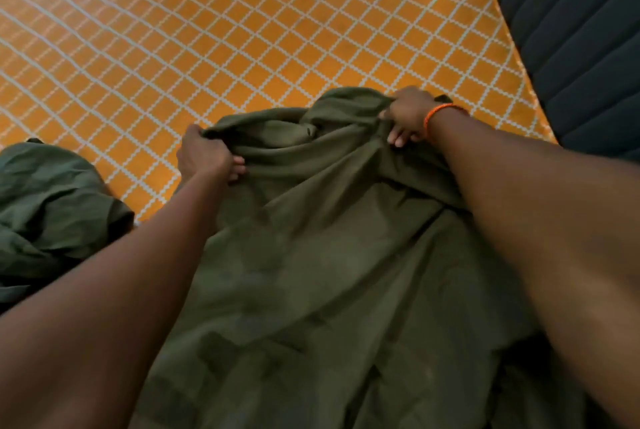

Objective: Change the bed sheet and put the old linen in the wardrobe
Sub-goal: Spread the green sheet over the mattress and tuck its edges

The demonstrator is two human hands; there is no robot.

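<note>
Olive-green sheet (pixel 311 255) lies bunched and creased over an orange lattice-patterned sheet (pixel 242 30) spread flat

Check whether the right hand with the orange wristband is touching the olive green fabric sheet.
Touching. The head view shows the right hand gripping a bunched edge of the olive green sheet, fingers curled round the fabric.

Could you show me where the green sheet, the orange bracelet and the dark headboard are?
green sheet (pixel 329 255), head view, its wrinkled middle.
orange bracelet (pixel 437 114), head view, band on the wrist.
dark headboard (pixel 581 33), head view, its padded ribs.
</note>
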